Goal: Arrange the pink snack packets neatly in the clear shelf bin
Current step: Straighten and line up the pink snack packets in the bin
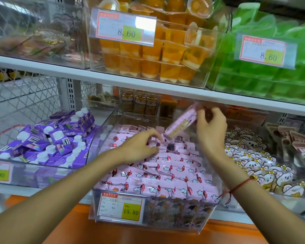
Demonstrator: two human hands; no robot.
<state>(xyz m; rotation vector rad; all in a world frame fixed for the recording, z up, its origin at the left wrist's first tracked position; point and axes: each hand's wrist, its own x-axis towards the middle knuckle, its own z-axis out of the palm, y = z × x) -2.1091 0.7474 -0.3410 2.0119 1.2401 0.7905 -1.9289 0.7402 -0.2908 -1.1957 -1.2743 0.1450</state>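
Note:
A clear shelf bin on the lower shelf holds several pink snack packets lying in rows. My right hand pinches one long pink packet by its upper end and holds it tilted above the back of the bin, its lower end touching the pile. My left hand reaches in from the left with fingers stretched out, resting on the packets near the bin's middle, its fingertips close to the lower end of the held packet.
A bin of purple drink cartons stands to the left, a bin of white flower-print packets to the right. The white shelf board hangs just above the hands, with orange jelly cups and green ones on it. A yellow price tag fronts the bin.

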